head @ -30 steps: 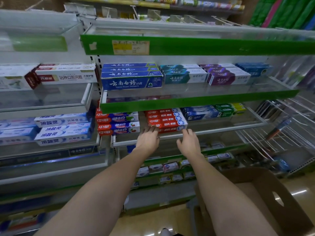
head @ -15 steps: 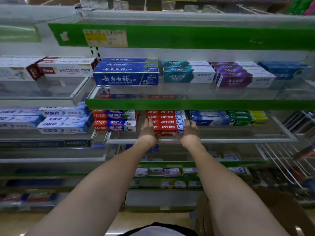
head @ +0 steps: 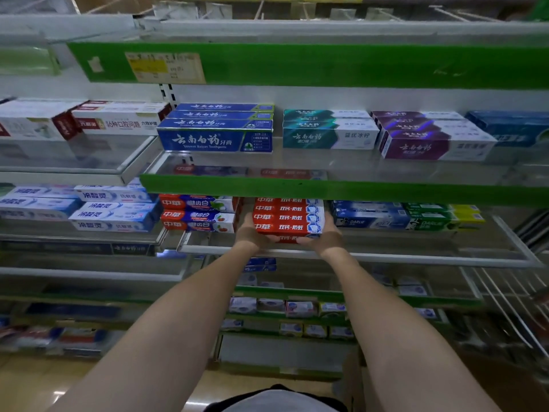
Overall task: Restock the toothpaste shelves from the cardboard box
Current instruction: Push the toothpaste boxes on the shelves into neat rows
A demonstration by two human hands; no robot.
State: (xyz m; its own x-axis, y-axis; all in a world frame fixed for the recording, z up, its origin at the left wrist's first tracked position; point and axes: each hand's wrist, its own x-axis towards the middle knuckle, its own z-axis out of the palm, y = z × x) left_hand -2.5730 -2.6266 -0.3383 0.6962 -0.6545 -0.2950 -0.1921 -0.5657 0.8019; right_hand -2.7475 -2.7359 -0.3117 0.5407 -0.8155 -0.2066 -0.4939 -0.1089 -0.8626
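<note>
Both hands squaring up a stack of red toothpaste boxes on the middle shelf

The left hand [head: 252, 234] and right hand [head: 325, 236] cup the stack of red toothpaste boxes [head: 288, 217] from either end, fingers curled round it, on the glass shelf [head: 416, 257]; this looks like seating the stack, so next comes sliding it level with the red-and-blue boxes [head: 197, 214] beside it, then releasing. The cardboard box is not clearly in view

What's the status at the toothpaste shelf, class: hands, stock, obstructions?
Left hand and right hand grip the red toothpaste stack at either end. Stack on middle shelf. Nothing obstructing.
</note>
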